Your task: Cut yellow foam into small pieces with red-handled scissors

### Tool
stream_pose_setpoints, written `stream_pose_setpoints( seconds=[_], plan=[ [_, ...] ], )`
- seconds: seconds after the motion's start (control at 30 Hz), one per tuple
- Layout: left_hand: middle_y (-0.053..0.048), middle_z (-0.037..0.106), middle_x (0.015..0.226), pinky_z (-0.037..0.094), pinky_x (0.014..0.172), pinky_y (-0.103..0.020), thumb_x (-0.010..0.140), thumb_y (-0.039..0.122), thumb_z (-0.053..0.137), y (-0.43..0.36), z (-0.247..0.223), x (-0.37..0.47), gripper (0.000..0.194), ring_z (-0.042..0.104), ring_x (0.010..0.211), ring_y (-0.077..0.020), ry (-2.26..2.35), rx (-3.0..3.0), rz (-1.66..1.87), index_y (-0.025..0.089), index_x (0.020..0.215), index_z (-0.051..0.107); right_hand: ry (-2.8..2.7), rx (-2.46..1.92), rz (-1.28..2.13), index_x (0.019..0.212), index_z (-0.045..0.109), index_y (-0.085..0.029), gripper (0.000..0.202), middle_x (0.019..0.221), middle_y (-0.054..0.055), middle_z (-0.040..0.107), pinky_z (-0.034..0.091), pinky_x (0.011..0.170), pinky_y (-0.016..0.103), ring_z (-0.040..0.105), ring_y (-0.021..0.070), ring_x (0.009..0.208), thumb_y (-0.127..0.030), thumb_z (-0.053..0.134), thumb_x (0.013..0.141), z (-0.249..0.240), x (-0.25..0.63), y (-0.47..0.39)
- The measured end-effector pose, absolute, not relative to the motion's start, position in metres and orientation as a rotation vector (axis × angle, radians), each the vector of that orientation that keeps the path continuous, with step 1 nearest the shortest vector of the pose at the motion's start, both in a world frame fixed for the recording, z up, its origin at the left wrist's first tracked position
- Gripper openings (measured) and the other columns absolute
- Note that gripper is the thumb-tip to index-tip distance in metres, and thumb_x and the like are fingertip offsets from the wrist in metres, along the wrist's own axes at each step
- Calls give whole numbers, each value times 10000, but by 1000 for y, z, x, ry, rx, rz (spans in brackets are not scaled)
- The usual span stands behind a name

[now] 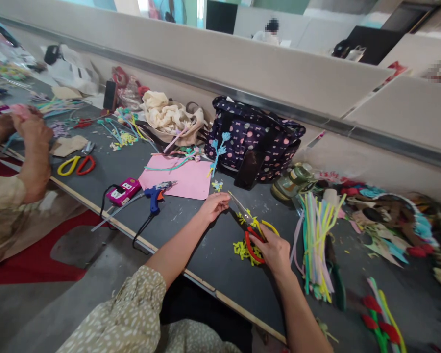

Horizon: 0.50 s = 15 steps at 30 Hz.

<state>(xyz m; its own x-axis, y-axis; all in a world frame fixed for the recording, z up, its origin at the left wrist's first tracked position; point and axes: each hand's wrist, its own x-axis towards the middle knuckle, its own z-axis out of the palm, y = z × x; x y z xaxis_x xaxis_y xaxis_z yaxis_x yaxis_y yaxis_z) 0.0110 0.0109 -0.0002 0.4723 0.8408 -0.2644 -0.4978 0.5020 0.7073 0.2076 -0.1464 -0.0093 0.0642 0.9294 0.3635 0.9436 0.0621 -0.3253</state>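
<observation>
My right hand grips a pair of scissors with one red and one yellow handle. Their blades point up and left, with the tips close to the fingers of my left hand. Those fingers are pinched together; what they hold is too small to make out, though a speck of yellow shows by the tips. Cut yellow pipe cleaner pieces lie in a pile beneath and beside the scissors. Just beyond my left hand is a small blue and yellow cluster.
A blue glue gun and pink sheet lie left. Behind stand a dark patterned bag, a phone and a jar. Pipe cleaners are bundled right. At far left, a co-worker's hands work near other scissors.
</observation>
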Motion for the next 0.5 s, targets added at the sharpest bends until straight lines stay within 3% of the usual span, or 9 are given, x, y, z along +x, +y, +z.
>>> stream_pose_setpoints(
  seconds=[0.37,0.5],
  plan=[
    [45,455,562,393,537,-200,545,195,762,10,4,9,237,396,503,-37,674,574,875,122,670,573,-1819,-1959,-57,1126,627,-231,451,994,42,711,495,668,261,684,184,817,-537,528,811,-6,205,-145],
    [49,454,572,397,540,-203,553,185,755,11,1,9,230,387,497,-34,650,560,886,125,681,574,-1835,-2014,-84,1126,598,-216,503,860,36,711,467,612,263,674,184,732,-576,528,781,2,200,-145]
  ],
)
